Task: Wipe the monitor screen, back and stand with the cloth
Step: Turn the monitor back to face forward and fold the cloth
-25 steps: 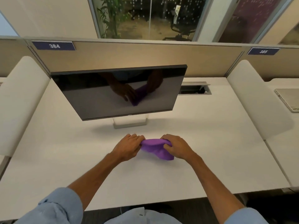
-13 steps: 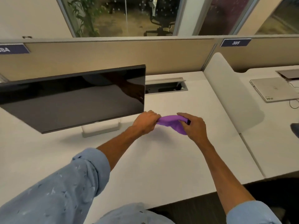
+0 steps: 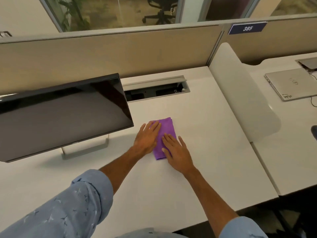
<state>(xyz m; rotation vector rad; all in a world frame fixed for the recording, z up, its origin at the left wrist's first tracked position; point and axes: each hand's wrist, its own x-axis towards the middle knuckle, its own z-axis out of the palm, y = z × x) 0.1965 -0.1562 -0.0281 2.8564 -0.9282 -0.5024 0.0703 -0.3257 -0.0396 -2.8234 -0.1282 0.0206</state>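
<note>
Straight fingers (image 3: 155, 127), slightly fanned, pressing flat on the purple cloth (image 3: 167, 127). Left hand (image 3: 147, 138) on its left edge, right hand (image 3: 176, 152) on its near right part. Cloth folded into a neat rectangle, soft-napped, long side running near to far, lying on the white desk (image 3: 197, 177), just right of the dark, glossy monitor (image 3: 63, 117) and its grey stand (image 3: 85, 149).

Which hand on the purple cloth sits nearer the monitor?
The left hand, flat on the left side of the folded purple cloth, beside the black monitor; the right hand rests on its near right part.
</note>
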